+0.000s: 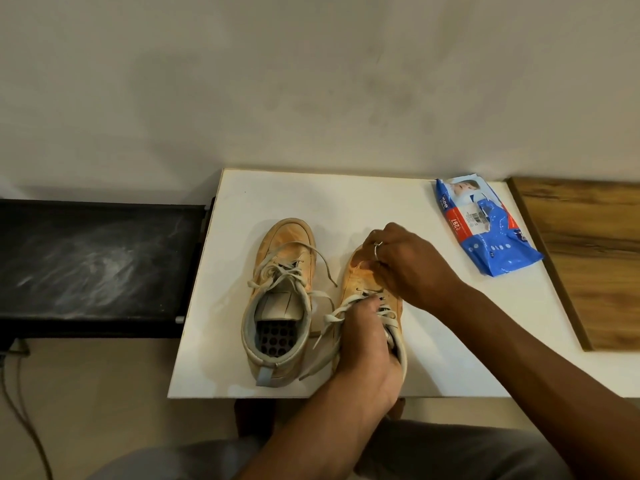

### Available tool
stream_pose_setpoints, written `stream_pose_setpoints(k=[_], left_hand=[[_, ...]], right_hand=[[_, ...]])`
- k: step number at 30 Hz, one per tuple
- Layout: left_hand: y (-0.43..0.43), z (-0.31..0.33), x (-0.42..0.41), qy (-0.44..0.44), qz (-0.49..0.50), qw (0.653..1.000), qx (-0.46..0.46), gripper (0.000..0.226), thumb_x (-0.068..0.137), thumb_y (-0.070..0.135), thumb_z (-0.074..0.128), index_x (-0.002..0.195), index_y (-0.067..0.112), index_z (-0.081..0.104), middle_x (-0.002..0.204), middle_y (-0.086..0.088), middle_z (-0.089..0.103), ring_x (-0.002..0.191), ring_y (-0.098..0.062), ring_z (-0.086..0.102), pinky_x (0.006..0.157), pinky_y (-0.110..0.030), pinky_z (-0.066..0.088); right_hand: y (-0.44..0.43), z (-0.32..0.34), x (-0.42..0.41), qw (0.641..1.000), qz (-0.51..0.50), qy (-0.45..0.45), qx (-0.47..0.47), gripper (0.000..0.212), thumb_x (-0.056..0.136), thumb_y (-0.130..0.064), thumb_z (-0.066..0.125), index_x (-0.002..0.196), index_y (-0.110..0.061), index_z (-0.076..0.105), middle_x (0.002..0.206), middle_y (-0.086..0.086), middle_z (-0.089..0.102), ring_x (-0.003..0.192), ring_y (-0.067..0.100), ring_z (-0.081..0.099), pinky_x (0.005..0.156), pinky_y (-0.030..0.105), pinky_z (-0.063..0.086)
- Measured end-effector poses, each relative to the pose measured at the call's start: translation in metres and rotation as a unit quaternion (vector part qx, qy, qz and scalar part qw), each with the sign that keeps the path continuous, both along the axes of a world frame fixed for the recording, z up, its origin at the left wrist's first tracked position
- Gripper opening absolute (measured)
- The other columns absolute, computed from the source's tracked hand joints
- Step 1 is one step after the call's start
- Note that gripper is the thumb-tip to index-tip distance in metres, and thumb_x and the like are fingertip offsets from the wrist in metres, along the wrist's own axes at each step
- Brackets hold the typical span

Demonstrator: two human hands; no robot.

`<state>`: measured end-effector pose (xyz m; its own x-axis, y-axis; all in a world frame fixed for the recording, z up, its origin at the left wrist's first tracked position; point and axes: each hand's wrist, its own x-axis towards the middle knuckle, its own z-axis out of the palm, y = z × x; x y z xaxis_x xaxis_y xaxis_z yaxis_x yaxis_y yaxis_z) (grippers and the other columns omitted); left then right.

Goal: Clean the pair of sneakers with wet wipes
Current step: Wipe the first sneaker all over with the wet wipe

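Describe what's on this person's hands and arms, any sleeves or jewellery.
The left forearm and right forearm are bare, no sleeves, gloves or watch in view. The right hand wears a thin silver ring on one finger; the left hand shows no jewellery.

Two sneakers stand on the single white bench [450,323]: one free sneaker [280,299] and one held sneaker [356,275]. There is one blue pack of wet wipes [485,223]. Two hands show, the left hand [363,344] and the right hand [405,268], with one ring [377,247]. One black panel [93,258] and one wooden board [581,244] flank the bench.
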<state>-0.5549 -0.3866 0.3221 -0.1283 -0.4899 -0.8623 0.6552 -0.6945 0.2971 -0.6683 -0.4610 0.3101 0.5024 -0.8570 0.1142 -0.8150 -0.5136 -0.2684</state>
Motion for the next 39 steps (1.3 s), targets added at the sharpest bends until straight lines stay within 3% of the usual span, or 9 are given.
stream_pose_setpoints(k=[4, 9, 13, 18, 22, 26, 29, 33, 39], left_hand=[[0.0, -0.002, -0.001, -0.007, -0.005, 1.0, -0.001, 0.016, 0.092, 0.025, 0.059, 0.105, 0.015, 0.06, 0.099, -0.014, 0.068, 0.088, -0.028, 0.067, 0.088, -0.04, 0.055], [0.0, -0.001, 0.0, 0.006, 0.011, 1.0, -0.001, 0.011, 0.093, 0.023, 0.059, 0.102, 0.016, 0.06, 0.099, -0.013, 0.068, 0.089, -0.028, 0.067, 0.092, -0.04, 0.053], [0.001, -0.001, 0.0, 0.004, 0.002, 1.0, -0.001, 0.012, 0.092, 0.022, 0.059, 0.103, 0.016, 0.059, 0.098, -0.013, 0.067, 0.09, -0.028, 0.066, 0.089, -0.039, 0.053], [0.0, 0.002, 0.002, 0.003, 0.005, 1.0, -0.015, 0.02, 0.093, 0.02, 0.058, 0.112, 0.014, 0.058, 0.1, -0.013, 0.067, 0.09, -0.029, 0.067, 0.086, -0.039, 0.053], [0.0, 0.004, 0.001, 0.001, -0.011, 1.0, -0.011, 0.018, 0.093, 0.024, 0.057, 0.109, 0.018, 0.055, 0.098, -0.011, 0.066, 0.088, -0.029, 0.066, 0.072, -0.036, 0.054], [-0.001, 0.006, 0.003, 0.008, -0.015, 1.0, -0.025, 0.034, 0.092, 0.025, 0.057, 0.125, 0.017, 0.052, 0.114, -0.014, 0.064, 0.099, -0.032, 0.064, 0.095, -0.046, 0.051], [-0.001, 0.006, 0.006, 0.008, -0.01, 1.0, -0.028, 0.042, 0.09, 0.024, 0.058, 0.131, 0.015, 0.051, 0.117, -0.016, 0.063, 0.103, -0.034, 0.062, 0.1, -0.05, 0.047], [-0.008, 0.009, 0.016, 0.034, -0.031, 0.999, -0.026, 0.039, 0.085, 0.026, 0.06, 0.121, 0.01, 0.059, 0.108, -0.02, 0.067, 0.099, -0.037, 0.064, 0.092, -0.047, 0.05], [-0.019, 0.016, 0.03, 0.023, -0.078, 0.996, -0.025, 0.031, 0.083, 0.023, 0.058, 0.104, 0.003, 0.067, 0.097, -0.023, 0.071, 0.095, -0.039, 0.065, 0.087, -0.046, 0.052]], right_hand=[[-0.012, 0.0, -0.013, 0.997, -0.075, 0.0, -0.014, 0.024, 0.094, -0.025, 0.061, 0.111, -0.012, 0.072, 0.113, 0.004, 0.067, 0.098, 0.017, 0.055, 0.073, 0.026, 0.046], [0.004, 0.0, 0.001, 1.0, 0.004, -0.001, 0.004, 0.017, 0.09, -0.018, 0.066, 0.104, -0.013, 0.075, 0.108, 0.005, 0.068, 0.092, 0.02, 0.06, 0.068, 0.031, 0.052], [-0.009, 0.002, -0.017, 0.993, -0.114, 0.011, -0.019, 0.022, 0.092, -0.02, 0.062, 0.111, -0.013, 0.072, 0.108, 0.004, 0.067, 0.095, 0.018, 0.056, 0.075, 0.035, 0.053], [0.012, 0.007, -0.008, 0.999, -0.019, -0.018, 0.031, 0.016, 0.091, -0.021, 0.066, 0.103, -0.014, 0.074, 0.104, 0.004, 0.068, 0.094, 0.018, 0.061, 0.073, 0.032, 0.054], [-0.004, 0.003, -0.023, 0.991, -0.135, 0.018, 0.004, 0.021, 0.094, -0.022, 0.061, 0.108, -0.013, 0.073, 0.104, 0.002, 0.067, 0.091, 0.015, 0.056, 0.073, 0.032, 0.051], [0.0, 0.008, -0.028, 0.977, -0.203, -0.045, 0.043, 0.02, 0.095, -0.024, 0.06, 0.111, -0.019, 0.071, 0.103, -0.003, 0.066, 0.088, 0.009, 0.055, 0.072, 0.017, 0.044], [0.009, 0.018, -0.035, 0.952, -0.266, -0.134, 0.076, 0.016, 0.094, -0.022, 0.062, 0.107, -0.02, 0.072, 0.098, -0.01, 0.063, 0.08, 0.003, 0.054, 0.066, 0.011, 0.037], [0.021, 0.019, -0.037, 0.942, -0.269, -0.167, 0.11, 0.016, 0.093, -0.028, 0.062, 0.107, -0.026, 0.07, 0.097, -0.012, 0.066, 0.088, 0.005, 0.059, 0.067, 0.008, 0.038], [0.023, 0.02, -0.029, 0.939, -0.272, -0.176, 0.115, 0.024, 0.089, -0.03, 0.068, 0.112, -0.024, 0.071, 0.091, -0.013, 0.065, 0.082, 0.003, 0.059, 0.061, 0.006, 0.039]])
